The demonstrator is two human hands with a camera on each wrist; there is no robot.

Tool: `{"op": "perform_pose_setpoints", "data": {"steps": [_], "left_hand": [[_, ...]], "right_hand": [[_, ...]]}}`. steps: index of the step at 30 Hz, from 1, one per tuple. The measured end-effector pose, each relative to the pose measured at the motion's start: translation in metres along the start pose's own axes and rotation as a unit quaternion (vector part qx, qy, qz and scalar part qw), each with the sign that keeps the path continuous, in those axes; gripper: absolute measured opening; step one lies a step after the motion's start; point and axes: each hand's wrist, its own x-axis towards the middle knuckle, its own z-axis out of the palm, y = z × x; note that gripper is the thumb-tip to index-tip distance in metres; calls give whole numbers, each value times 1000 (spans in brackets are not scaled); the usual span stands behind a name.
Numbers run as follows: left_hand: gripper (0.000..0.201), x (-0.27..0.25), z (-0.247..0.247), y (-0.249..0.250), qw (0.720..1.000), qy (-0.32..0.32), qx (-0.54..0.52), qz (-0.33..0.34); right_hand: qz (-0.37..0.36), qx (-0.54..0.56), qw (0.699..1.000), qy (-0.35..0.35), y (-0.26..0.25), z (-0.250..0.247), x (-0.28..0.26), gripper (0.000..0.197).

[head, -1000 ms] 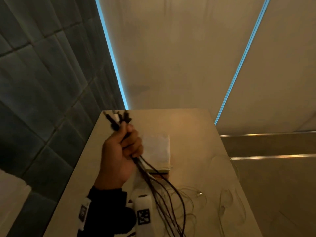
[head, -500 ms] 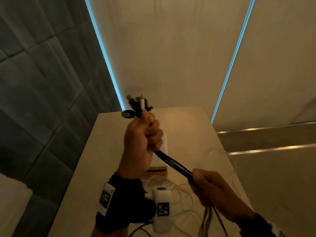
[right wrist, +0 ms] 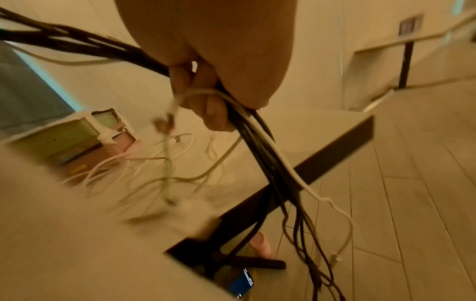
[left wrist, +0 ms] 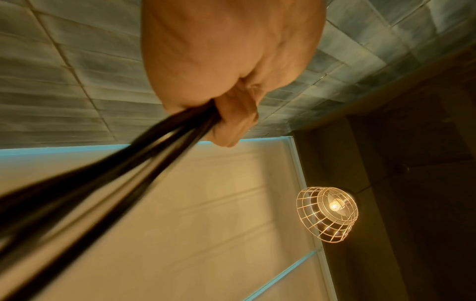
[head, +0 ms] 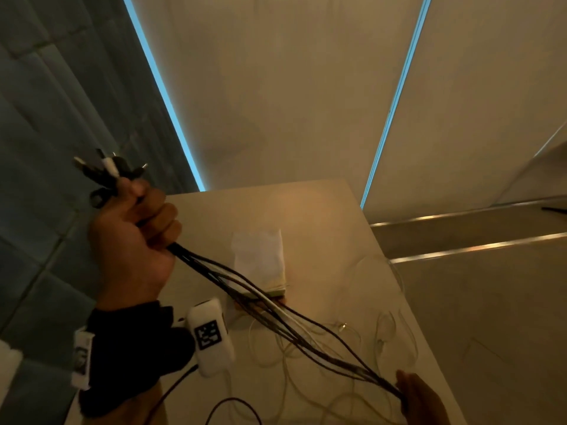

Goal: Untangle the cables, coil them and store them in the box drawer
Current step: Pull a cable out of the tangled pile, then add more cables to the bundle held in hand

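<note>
My left hand [head: 135, 237] is raised at the left and grips a bundle of several dark cables and one white one [head: 276, 311] just below their plugs [head: 107, 171]. The bundle runs taut, down and to the right, to my right hand [head: 417, 397], which holds it at the table's near right. In the right wrist view the right hand [right wrist: 206, 95] is curled round the cables [right wrist: 260, 148], whose loose ends hang below the table edge. The left wrist view shows the left hand [left wrist: 231, 114] closed on the dark cables [left wrist: 123, 163]. A small box [head: 260, 265] with drawers stands mid-table.
Thin white cables [head: 306, 363] lie loose on the beige table [head: 322, 216] in front of the box [right wrist: 67, 140]. A dark tiled wall [head: 46, 118] is at the left. The table's right edge drops to a tiled floor [head: 491, 317]. A caged lamp [left wrist: 327, 213] hangs overhead.
My left hand has moved left with the plug ends. My right hand slid down the bundle toward the near right, stretching the cables out longer between the hands.
</note>
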Motion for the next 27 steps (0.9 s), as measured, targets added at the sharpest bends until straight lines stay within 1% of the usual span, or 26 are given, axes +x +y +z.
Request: {"op": "perform_pose_setpoints", "data": {"steps": [1,2,3,4,5,7,8,9,10,11,13,14,17,18,21,22,23,24,25,26,27], "left_hand": [[45,-1,1,-4,1000,-4,5,-7],[48,-3,2,-8,1000,-7,8,-14],[49,-4,3,-11,1000,-9,9,-25],[49,-6,4,-14,999,-10,6,-37],[48,-7,5,-16,999,-12,2,-49],[46,-10,6,-18,998,-16,-1,-66],[43,-11,6,-19,997,-16,2,-73],[40,-12,5,-19,997,-15,6,-80],[38,-12,5,-19,996,-17,8,-86],[38,-13,4,-20,996,-19,8,-92],[40,-15,4,-22,995,-23,5,-102],[40,-15,4,-24,994,-23,8,-105],[37,-16,7,-30,993,-24,23,-110],[36,-16,7,-32,993,-26,27,-110],[34,-14,4,-37,992,-29,34,-119],[34,-14,1,-39,991,-28,38,-121],[33,-15,-1,-42,991,-26,43,-124],[33,-15,-3,-45,990,-21,51,-128],[33,-17,-5,-49,989,-12,61,-131],[33,-18,-6,-54,988,-3,74,-134],[33,-19,-6,-59,986,7,90,-137]], "right_hand": [[12,6,999,43,-8,-3,12,35],[31,-37,997,56,-10,-2,24,21],[53,-44,998,7,-9,-5,32,12],[59,-74,995,-23,-8,-6,43,9],[85,-56,994,-51,-15,-6,48,10],[96,-113,984,-96,-23,-6,59,21],[90,-148,980,-100,-32,-5,65,26],[74,-170,978,-94,-41,-4,72,26],[51,-170,981,-80,-50,-2,78,19],[39,-151,984,-82,-63,1,83,18],[39,-124,987,-99,-82,10,96,33],[43,-119,985,-115,-91,15,102,34],[89,-141,974,-154,-105,27,116,58],[94,-147,972,-159,-107,30,118,59],[78,-175,965,-177,-108,41,121,49],[66,-163,966,-189,-110,43,121,45],[58,-152,966,-203,-113,44,122,37],[42,-130,969,-205,-120,42,121,22],[1,-97,975,-200,-129,39,121,14],[-36,-35,981,-188,-141,32,118,22],[-58,60,981,-173,-156,24,115,24]]}}
